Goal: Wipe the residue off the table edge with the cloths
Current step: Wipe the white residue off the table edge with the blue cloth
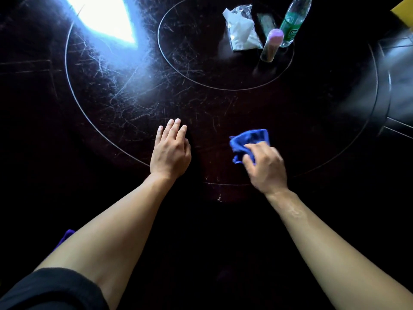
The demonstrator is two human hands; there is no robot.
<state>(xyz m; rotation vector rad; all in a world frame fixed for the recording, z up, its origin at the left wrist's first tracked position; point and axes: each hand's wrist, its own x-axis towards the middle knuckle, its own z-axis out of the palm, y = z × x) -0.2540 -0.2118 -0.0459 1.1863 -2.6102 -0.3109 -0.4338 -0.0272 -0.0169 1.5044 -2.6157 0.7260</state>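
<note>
The dark round table (212, 113) carries inlaid ring lines and many fine scratches. My right hand (266, 166) grips a crumpled blue cloth (250, 139) and presses it on the tabletop near the front. My left hand (171, 148) rests flat on the table, fingers together and extended, holding nothing. Pale specks of residue (219, 198) show near the front edge between my forearms. A second bluish-purple cloth (64, 238) peeks out at the lower left, mostly hidden behind my left forearm.
On the inner ring at the back right stand a plastic bottle with a green label (292, 21), a slim container with a pink cap (271, 45) and a clear bag of white tissues (241, 27). A bright window glare (105, 16) covers the back left.
</note>
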